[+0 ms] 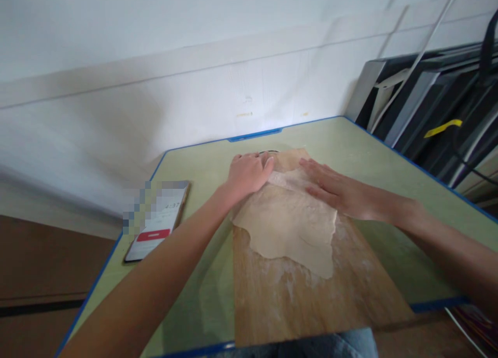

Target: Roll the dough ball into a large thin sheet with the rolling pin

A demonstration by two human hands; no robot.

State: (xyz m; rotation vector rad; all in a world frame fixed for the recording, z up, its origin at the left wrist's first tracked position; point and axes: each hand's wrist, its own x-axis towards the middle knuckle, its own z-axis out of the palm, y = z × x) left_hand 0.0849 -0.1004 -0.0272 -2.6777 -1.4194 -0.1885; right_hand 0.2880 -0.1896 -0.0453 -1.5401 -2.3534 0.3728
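Note:
A thin, pale sheet of dough (290, 225) with a ragged near edge lies on a floured wooden board (280, 306). At its far end a whiter strip (288, 181) runs across between my hands; whether this is a fold of the dough, I cannot make out. My left hand (251, 172) rests palm down at the far left of the sheet, thumb apart, its fingertips partly hidden. On the right side, my right hand (329, 187) lies flat over the dough's edge with fingers stretched out. Both hands look open and touch the dough.
The board lies on a pale green table (210, 275) with a blue rim. To the left is a phone (159, 223) with a lit screen. A white wall (194, 104) stands behind. Dark flat panels (424, 98) and cables lean at the right.

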